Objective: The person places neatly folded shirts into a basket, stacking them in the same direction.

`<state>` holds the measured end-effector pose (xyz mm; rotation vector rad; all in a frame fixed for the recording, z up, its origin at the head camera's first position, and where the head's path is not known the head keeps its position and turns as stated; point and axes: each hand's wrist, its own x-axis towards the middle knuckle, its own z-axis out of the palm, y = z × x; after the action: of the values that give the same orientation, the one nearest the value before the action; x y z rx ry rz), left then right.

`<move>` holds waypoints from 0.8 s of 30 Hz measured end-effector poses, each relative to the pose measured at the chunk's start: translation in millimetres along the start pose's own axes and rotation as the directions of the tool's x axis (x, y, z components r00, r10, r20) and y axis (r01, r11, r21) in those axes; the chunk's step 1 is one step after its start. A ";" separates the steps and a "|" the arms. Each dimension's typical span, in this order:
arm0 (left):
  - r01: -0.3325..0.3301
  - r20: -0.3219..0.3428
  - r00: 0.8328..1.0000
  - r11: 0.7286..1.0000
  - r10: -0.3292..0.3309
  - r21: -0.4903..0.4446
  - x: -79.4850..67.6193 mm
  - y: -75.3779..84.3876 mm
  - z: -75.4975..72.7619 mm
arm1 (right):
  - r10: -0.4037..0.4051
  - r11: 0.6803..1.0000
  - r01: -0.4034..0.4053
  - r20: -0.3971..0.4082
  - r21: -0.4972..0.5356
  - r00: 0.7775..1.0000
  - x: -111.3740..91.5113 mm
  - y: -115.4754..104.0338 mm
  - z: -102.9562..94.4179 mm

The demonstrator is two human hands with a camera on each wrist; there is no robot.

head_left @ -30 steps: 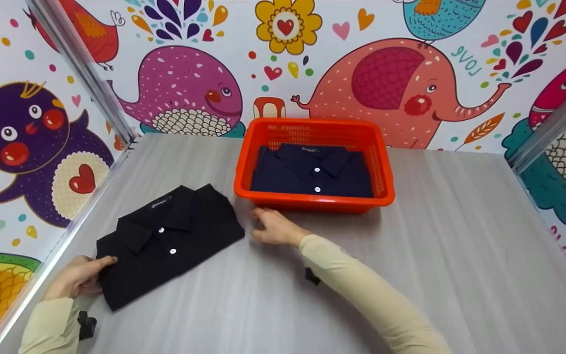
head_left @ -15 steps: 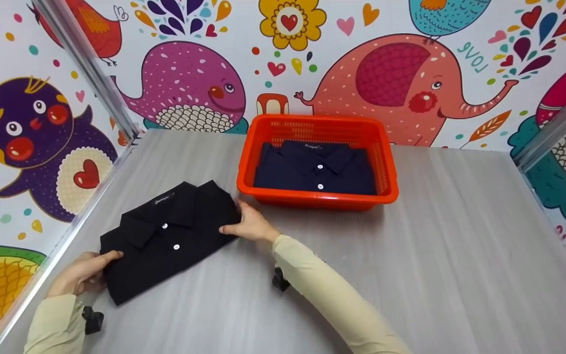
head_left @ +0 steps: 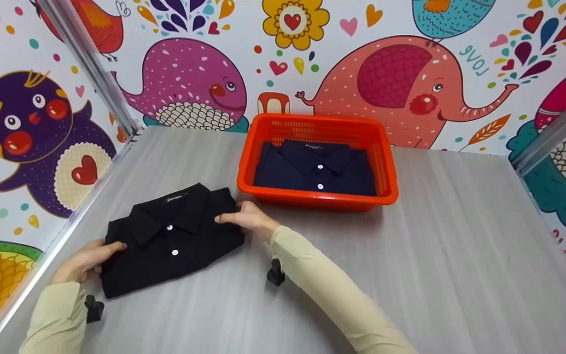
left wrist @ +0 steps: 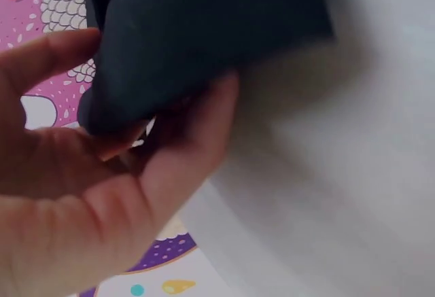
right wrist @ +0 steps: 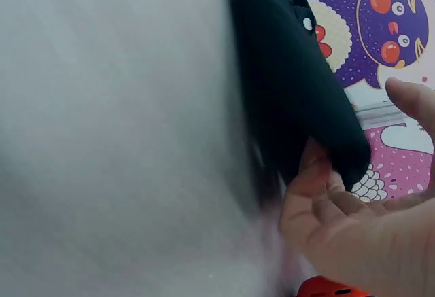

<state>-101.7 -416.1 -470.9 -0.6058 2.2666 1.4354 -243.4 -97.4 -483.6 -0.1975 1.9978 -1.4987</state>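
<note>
A folded black collared shirt (head_left: pixel 165 260) with white buttons lies in front of me on the left side of the table, slightly slanted. At its left edge my left hand (head_left: pixel 84 259) grips the fabric, thumb on top and fingers underneath. The left wrist view shows those fingers (left wrist: pixel 204 127) beneath the dark cloth (left wrist: pixel 183 32). My right hand (head_left: pixel 253 219) holds the opposite edge, its thumb over the top. From the right wrist, several fingers (right wrist: pixel 316 185) are seen tucked under the shirt's side (right wrist: pixel 299 86), which looks lifted off the table.
An orange plastic basket (head_left: pixel 317 197) stands at the back of the table, just beyond my right hand. Inside it lies a folded navy shirt (head_left: pixel 293 174). Cartoon-printed walls (head_left: pixel 283 73) border the grey table (head_left: pixel 440 255) at the back and sides.
My right hand has come left from in front of the basket and taken hold of the black shirt's right edge. The shirt has turned a little, its front edge now less slanted.
</note>
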 end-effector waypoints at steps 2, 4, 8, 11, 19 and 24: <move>-0.016 -0.008 1.000 1.000 0.016 0.000 1.4 2.7 -0.3 | 0.025 0.999 -0.025 0.004 0.034 1.000 -0.1 -1.6 1.4; -0.022 -0.010 1.000 1.000 0.022 -0.008 3.0 4.5 1.0 | 0.036 0.997 -0.037 0.011 0.064 0.999 0.2 -0.6 3.8; -0.044 -0.009 0.999 0.999 0.044 -0.019 4.3 8.3 5.8 | -0.017 0.999 0.015 0.034 0.042 0.999 0.1 4.5 8.1; -0.065 -0.001 0.998 0.997 0.065 -0.052 3.9 9.2 7.6 | -0.091 0.996 0.092 0.058 -0.016 0.994 -0.5 5.9 10.0; -0.100 0.009 0.995 0.995 0.100 -0.030 -1.0 15.0 3.4 | -0.213 0.973 0.221 0.100 -0.071 0.972 -6.6 1.5 7.7; -0.135 0.010 0.991 0.991 0.135 -0.020 -3.5 23.3 4.3 | -0.271 0.956 0.281 0.113 -0.081 0.956 -10.4 -6.4 -1.7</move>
<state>-111.2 -402.8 -453.4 -0.4559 2.3260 1.5214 -237.7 -93.3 -473.5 -0.6036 2.0255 -1.5268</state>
